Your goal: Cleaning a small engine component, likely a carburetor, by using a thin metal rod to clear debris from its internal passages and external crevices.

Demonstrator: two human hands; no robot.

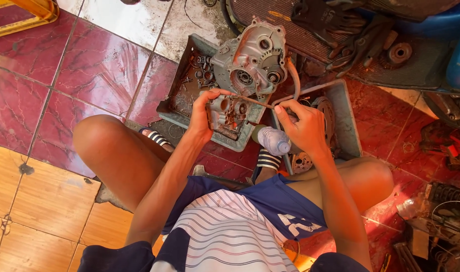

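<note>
gripping a small metal carburetor body (pixel 229 114), the left hand (pixel 202 117) steadies it while the right hand (pixel 303 126) pinches a thin wire (pixel 255 102).

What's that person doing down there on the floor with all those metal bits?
A person squats on the tiled floor. Their left hand holds a small metal engine part. Their right hand pokes a thin tube into it. A bigger engine casing sits on a grey tray of small parts just beyond.
</note>
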